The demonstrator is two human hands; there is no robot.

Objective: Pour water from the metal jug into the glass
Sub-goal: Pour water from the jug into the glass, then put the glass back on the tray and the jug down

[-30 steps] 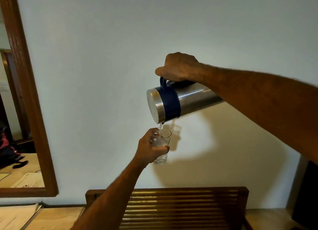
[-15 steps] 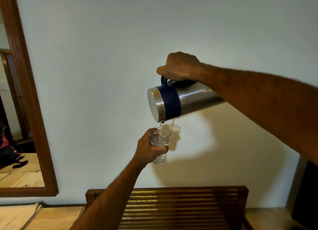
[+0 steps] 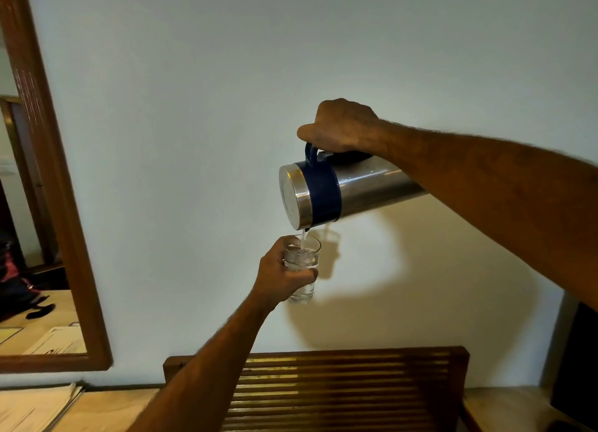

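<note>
Right hand tipping metal jug by its handle, water streaming into glass, gripped by left hand

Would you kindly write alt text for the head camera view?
A right hand tips a metal jug by its handle, pouring a thin stream of water into a glass held in the left hand, before a pale wall.

A pale wall carries a wood-framed mirror at left, above a slatted wooden rack.
</note>
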